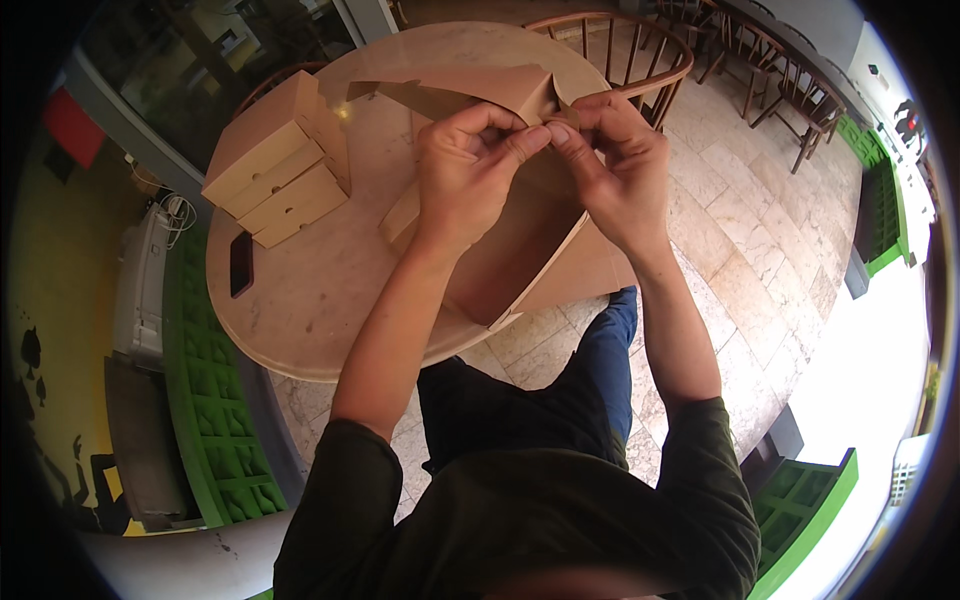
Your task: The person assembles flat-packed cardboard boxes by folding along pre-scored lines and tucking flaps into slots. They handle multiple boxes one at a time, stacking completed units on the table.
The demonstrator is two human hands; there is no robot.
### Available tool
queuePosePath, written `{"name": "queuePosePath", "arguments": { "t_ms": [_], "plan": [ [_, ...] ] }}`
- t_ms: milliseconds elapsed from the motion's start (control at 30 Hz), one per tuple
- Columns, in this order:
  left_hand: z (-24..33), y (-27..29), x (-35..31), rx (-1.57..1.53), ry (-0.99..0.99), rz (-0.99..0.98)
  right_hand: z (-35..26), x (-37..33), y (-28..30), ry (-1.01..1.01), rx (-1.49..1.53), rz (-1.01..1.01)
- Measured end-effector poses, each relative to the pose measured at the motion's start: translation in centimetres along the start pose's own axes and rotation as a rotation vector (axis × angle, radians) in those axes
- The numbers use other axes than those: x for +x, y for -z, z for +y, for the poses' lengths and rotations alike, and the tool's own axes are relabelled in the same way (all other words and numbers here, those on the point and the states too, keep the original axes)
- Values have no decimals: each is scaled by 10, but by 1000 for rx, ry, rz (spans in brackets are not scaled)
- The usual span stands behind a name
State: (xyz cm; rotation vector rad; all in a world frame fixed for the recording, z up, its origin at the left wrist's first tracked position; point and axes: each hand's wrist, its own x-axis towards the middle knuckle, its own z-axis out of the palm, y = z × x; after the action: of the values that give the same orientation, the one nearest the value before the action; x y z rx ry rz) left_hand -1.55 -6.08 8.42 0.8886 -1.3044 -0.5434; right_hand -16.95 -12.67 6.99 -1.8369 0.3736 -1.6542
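Note:
A partly folded brown cardboard box (522,232) is in front of me, its near side reaching past the table's edge. My left hand (465,172) is closed, thumb and fingers pinching the board at the box's far right corner. Beside it, my right hand (618,165) pinches a flap at that same corner, and the two thumb tips nearly meet. A raised cardboard panel (480,86) stretches to the left behind my hands. My fingers partly hide the fold between them.
Several folded cardboard boxes (270,160) stand stacked at the table's left. A dark phone (241,264) lies near the left rim of the round table (300,330). A wooden chair (650,62) is behind the table; green racks (215,400) stand at the left.

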Motion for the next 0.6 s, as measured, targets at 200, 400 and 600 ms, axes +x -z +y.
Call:
{"name": "queuePosePath", "arguments": {
  "t_ms": [200,400,600],
  "plan": [
    [-8,-4,5,-369,9,-52,-11,2,11,-157,25,45],
    [-9,-7,8,-148,-32,-118,-16,6,17,-92,-119,-77],
    [-15,-22,17,-421,67,-48,-13,2,5,160,-358,25]
  ]
}}
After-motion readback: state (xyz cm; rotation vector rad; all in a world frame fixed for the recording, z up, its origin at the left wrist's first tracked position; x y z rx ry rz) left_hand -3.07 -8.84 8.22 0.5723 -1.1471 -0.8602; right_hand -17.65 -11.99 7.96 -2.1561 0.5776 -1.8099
